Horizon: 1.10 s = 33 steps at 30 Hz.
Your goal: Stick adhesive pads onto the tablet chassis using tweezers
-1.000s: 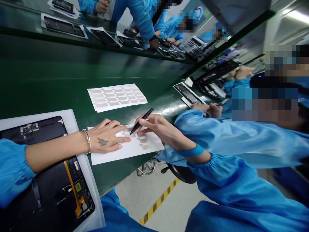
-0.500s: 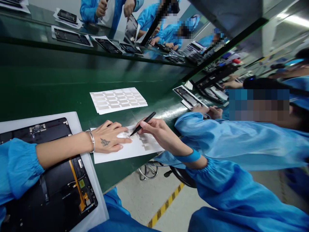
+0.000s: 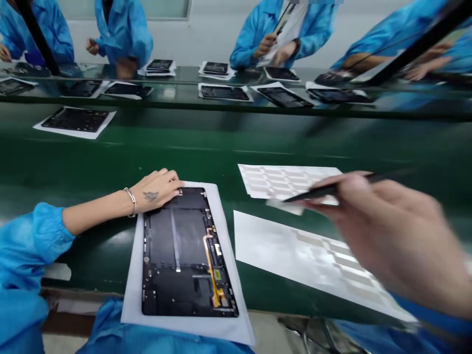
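An opened tablet housing (image 3: pixel 188 255) with black insides and an orange ribbon cable lies on white paper in front of me. My left hand (image 3: pixel 157 191) rests palm down over its upper left corner, fingers outstretched along the top edge. In my right hand (image 3: pixel 383 221), blurred by motion, is a pair of black tweezers (image 3: pixel 313 192). A small whitish sticker (image 3: pixel 285 205) hangs at the tweezers' tip, above the bench. Under the right hand lies a white sticker sheet (image 3: pixel 269 241) with rows of grey pieces, some spots bare.
Another sticker sheet (image 3: pixel 254 179) lies behind. A tablet housing on paper (image 3: pixel 75 119) sits at the back left. Several more line the raised shelf (image 3: pixel 177 96) across the bench. Co-workers in blue (image 3: pixel 283 34) stand beyond it.
My view has swung left. My left hand has gone from the sticker sheet to the tablet housing. My right hand has lifted the tweezers off the sheet with a sticker at the tip.
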{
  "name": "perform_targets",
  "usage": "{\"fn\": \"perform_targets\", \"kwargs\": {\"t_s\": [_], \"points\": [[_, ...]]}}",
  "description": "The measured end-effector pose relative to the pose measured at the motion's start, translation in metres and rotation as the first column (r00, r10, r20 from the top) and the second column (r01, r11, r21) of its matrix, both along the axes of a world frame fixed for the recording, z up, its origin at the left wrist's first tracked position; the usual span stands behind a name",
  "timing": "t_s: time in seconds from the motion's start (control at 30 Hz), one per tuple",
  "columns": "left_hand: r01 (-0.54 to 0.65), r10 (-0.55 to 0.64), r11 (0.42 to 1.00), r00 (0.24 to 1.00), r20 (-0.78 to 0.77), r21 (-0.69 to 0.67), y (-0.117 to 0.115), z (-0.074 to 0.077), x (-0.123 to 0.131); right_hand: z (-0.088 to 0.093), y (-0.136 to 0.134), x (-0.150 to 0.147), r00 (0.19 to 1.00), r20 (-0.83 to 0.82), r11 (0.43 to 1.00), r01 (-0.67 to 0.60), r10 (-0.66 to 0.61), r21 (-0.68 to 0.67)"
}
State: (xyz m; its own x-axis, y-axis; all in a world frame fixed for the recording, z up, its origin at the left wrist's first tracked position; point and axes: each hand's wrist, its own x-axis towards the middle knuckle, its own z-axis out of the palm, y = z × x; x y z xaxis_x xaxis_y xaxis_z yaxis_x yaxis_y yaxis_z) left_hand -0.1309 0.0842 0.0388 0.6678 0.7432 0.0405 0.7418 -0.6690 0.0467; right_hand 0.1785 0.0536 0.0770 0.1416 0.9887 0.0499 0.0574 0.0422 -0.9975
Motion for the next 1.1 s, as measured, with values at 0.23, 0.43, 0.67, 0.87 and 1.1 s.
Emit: {"fn": "perform_targets", "kwargs": {"t_s": [0.23,0.43,0.67,0.87,1.1], "points": [[0.103,-0.104,0.995,0.981,0.162,0.014,-0.008,-0.032,-0.027,-0.044,0.061,-0.097,0.935,0.014,0.928,-0.349,0.354,-0.134],[0.131,-0.137,0.990,0.972,0.189,0.041,-0.008,-0.035,-0.023,-0.073,0.074,-0.100,0.919,0.015,0.899,-0.383,0.395,-0.210],[0.136,-0.144,0.989,0.965,0.219,0.050,-0.008,-0.035,-0.019,-0.073,0.073,-0.094,0.915,0.075,0.900,-0.371,0.396,-0.229],[0.144,-0.147,0.989,0.961,0.233,0.032,-0.006,-0.036,-0.020,-0.071,0.072,-0.096,0.911,0.065,0.896,-0.384,0.407,-0.226],[0.144,-0.146,0.989,0.963,0.227,0.025,-0.005,-0.036,-0.021,-0.073,0.071,-0.096,0.914,0.088,0.903,-0.371,0.397,-0.215]]}}
